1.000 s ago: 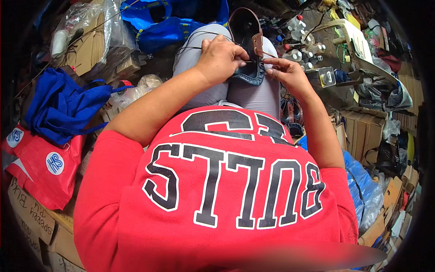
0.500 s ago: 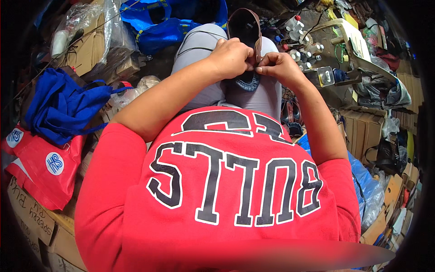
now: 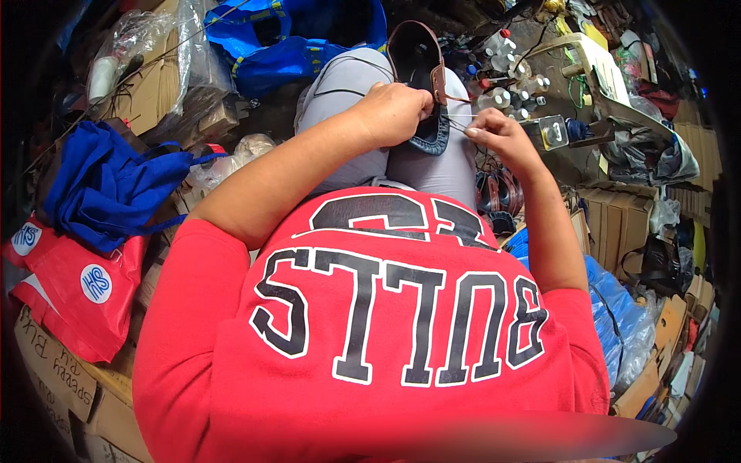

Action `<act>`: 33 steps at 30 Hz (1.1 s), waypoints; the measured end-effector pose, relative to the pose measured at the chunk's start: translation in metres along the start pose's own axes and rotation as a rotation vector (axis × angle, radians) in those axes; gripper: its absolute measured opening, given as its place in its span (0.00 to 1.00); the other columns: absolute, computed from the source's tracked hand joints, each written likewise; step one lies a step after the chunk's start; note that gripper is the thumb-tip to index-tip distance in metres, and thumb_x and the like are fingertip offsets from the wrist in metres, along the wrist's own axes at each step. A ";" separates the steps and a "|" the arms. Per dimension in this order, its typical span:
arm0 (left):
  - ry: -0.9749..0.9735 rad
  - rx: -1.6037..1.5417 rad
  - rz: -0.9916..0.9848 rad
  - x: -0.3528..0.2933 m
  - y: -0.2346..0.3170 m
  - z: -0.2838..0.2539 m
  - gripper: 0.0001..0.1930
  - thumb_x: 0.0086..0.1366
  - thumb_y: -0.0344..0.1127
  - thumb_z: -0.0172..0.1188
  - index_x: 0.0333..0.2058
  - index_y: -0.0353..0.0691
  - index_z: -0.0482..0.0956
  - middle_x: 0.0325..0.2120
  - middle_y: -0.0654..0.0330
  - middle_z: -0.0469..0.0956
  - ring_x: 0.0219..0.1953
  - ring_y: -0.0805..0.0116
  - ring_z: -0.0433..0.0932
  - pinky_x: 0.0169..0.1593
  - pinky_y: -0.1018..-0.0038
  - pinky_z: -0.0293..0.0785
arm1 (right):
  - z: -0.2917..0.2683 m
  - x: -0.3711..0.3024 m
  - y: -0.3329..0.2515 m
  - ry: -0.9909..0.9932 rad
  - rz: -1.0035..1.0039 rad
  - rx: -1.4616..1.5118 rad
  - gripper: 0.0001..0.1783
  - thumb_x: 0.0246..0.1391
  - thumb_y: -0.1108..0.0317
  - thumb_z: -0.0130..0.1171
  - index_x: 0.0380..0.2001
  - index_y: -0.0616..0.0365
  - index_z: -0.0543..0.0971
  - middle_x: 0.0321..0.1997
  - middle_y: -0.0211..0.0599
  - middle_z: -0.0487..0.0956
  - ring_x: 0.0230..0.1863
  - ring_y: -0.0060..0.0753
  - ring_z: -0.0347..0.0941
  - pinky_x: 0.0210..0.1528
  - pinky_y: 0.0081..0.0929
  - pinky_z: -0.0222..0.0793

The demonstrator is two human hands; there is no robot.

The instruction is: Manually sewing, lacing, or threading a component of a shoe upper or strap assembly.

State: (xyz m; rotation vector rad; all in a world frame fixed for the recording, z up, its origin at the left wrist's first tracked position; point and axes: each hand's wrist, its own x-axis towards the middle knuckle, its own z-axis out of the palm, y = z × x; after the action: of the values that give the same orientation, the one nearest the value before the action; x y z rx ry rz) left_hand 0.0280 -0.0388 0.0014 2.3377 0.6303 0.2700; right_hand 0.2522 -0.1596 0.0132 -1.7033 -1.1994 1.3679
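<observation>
A person in a red shirt (image 3: 401, 309) works over grey trousers (image 3: 434, 167), with brown-and-dark footwear (image 3: 502, 193) lying on the near side of the right fingers; whether it is finished cannot be told. On the lap, a dark shoe (image 3: 419, 65) lies between the two sets of fingers, its puckered end toward the shirt. The left hand (image 3: 394, 112) touches it, fingers bent at its edge; what they pinch, if anything, is hidden. The right hand (image 3: 502, 137) stands just apart from the shoe, thumb and forefinger pressed together on thin thread (image 3: 458, 125) spanning the gap. The puckered end looks gathered and a brown side piece (image 3: 439, 83) seems in place; the thread, not yet drawn flush, suggests stitching remains. Beyond the right fingers stand or lie capped bottles (image 3: 500, 63); beyond the left, a blue bag (image 3: 309, 52).
</observation>
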 end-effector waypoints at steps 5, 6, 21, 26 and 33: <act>-0.064 0.157 0.082 -0.003 0.004 -0.006 0.07 0.61 0.35 0.52 0.35 0.47 0.79 0.28 0.60 0.79 0.37 0.59 0.75 0.43 0.61 0.64 | -0.033 0.011 -0.013 0.170 -0.239 -0.374 0.10 0.49 0.64 0.61 0.27 0.62 0.78 0.35 0.31 0.72 0.41 0.25 0.68 0.42 0.23 0.64; -0.066 0.159 0.094 -0.002 0.004 -0.007 0.07 0.61 0.35 0.52 0.35 0.47 0.79 0.28 0.60 0.79 0.37 0.59 0.75 0.43 0.61 0.64 | -0.032 0.019 -0.009 0.218 -0.208 -0.439 0.09 0.49 0.65 0.61 0.27 0.61 0.79 0.36 0.33 0.72 0.42 0.26 0.68 0.41 0.26 0.65; 0.024 0.333 0.218 -0.022 -0.003 -0.011 0.05 0.59 0.32 0.50 0.32 0.47 0.75 0.25 0.62 0.76 0.36 0.61 0.74 0.43 0.63 0.59 | 0.027 0.017 -0.051 -0.054 -0.653 -1.197 0.08 0.46 0.74 0.52 0.31 0.51 0.72 0.27 0.34 0.78 0.37 0.38 0.74 0.43 0.34 0.61; 0.167 0.390 0.147 -0.078 -0.033 -0.053 0.04 0.55 0.28 0.53 0.29 0.44 0.74 0.22 0.61 0.73 0.32 0.61 0.73 0.41 0.66 0.60 | -0.032 -0.001 -0.006 0.156 -0.222 -0.989 0.02 0.49 0.70 0.56 0.28 0.53 0.74 0.26 0.34 0.76 0.31 0.28 0.71 0.39 0.26 0.61; 0.323 -0.533 0.518 -0.031 0.037 -0.060 0.02 0.58 0.26 0.60 0.27 0.36 0.77 0.27 0.61 0.74 0.30 0.71 0.71 0.36 0.78 0.67 | 0.020 0.027 -0.067 0.086 -0.408 0.576 0.12 0.57 0.61 0.56 0.36 0.60 0.76 0.34 0.30 0.76 0.32 0.20 0.69 0.38 0.20 0.65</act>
State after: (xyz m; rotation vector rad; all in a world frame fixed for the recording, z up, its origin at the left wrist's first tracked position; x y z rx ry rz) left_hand -0.0067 -0.0442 0.0699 1.9041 0.0577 0.9419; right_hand 0.2167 -0.1099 0.0575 -1.0368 -0.9186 1.2150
